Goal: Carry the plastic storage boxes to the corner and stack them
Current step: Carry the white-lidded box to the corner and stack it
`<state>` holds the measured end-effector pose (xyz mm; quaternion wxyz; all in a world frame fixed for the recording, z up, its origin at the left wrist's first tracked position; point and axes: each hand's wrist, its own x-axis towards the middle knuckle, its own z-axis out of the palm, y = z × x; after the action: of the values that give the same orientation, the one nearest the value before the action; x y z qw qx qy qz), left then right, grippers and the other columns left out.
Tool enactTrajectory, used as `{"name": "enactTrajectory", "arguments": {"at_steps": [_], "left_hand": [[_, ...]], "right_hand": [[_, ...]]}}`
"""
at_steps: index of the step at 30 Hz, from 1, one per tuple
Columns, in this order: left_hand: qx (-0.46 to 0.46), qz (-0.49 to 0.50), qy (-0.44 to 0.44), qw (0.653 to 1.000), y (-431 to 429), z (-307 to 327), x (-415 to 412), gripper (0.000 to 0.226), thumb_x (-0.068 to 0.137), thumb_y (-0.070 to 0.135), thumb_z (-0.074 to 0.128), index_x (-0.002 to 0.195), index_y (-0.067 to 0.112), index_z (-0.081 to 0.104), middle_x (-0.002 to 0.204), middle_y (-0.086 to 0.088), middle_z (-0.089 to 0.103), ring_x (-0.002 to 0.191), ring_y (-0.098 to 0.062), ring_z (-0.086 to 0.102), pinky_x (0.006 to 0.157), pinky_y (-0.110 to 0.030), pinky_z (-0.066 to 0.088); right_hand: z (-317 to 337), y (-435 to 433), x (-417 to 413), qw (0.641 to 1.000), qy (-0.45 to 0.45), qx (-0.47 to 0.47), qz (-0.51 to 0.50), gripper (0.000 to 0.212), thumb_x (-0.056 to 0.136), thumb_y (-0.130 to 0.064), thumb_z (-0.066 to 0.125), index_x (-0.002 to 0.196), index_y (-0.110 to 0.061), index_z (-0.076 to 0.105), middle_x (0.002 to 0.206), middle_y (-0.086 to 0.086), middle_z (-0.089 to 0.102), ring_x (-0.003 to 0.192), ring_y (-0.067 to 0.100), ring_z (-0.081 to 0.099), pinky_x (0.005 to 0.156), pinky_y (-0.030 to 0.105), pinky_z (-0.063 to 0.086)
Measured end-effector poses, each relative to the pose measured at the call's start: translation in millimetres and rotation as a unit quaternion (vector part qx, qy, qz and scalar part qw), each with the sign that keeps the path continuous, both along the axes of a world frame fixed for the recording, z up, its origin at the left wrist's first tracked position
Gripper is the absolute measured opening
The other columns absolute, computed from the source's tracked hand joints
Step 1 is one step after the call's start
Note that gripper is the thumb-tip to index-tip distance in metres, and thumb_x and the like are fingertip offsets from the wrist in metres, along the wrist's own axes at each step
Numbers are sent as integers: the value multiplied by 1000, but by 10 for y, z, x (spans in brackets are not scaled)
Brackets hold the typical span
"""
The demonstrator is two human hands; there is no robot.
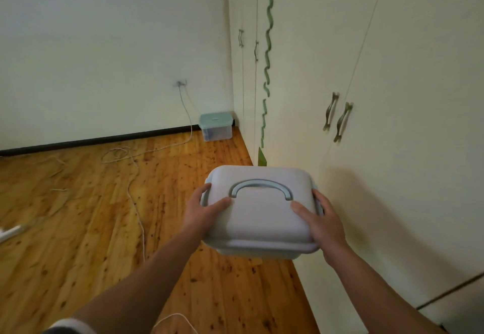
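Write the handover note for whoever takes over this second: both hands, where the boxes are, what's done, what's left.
Hands: the left hand grips the left side of the grey box, thumb on the lid; the right hand grips the right side the same way.
Boxes: the grey box is held in the air beside the wardrobe, short of the corner. The blue-lidded box stands on the floor in the corner.
Done: one box in place.
Left: carry the grey box to the corner and, most likely, set it on the blue-lidded box. Mind the loose cable on the floor.
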<state>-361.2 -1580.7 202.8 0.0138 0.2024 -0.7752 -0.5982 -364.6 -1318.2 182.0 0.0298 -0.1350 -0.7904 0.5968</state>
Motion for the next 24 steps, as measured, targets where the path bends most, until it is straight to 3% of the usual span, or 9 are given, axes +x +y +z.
{"name": "enactTrajectory", "arguments": {"at_steps": [4,9,17,24], "left_hand": [[4,15,4,1000,-29,17,-54,67,76,41,76,135,39,45,139,-4,43,110,-24,51,82,-39,51],[14,37,-12,999,-122,-9,-228,67,74,44,77,132,42,45,137,-3,44,109,-26,53,86,-44,53],[35,66,-4,997,-508,-96,-814,60,71,46,79,121,50,46,130,-1,47,103,-23,56,81,-42,54],[36,79,5,996,-1049,-113,-1559,65,70,48,79,126,48,45,124,2,47,100,-20,56,80,-41,55]], "right_hand": [[16,-47,-155,1000,-5,0,23,76,75,-53,74,142,-39,42,140,-4,48,112,19,50,90,41,47],[41,-132,-403,999,-11,4,49,75,76,-52,73,143,-39,40,137,-2,50,108,19,51,87,41,49],[64,-514,-1095,997,-3,29,75,74,78,-55,71,143,-39,39,134,-4,51,107,19,54,83,39,52],[125,-1067,-1899,995,1,40,92,72,80,-53,70,143,-37,39,131,-4,52,105,18,55,76,33,51]]}}
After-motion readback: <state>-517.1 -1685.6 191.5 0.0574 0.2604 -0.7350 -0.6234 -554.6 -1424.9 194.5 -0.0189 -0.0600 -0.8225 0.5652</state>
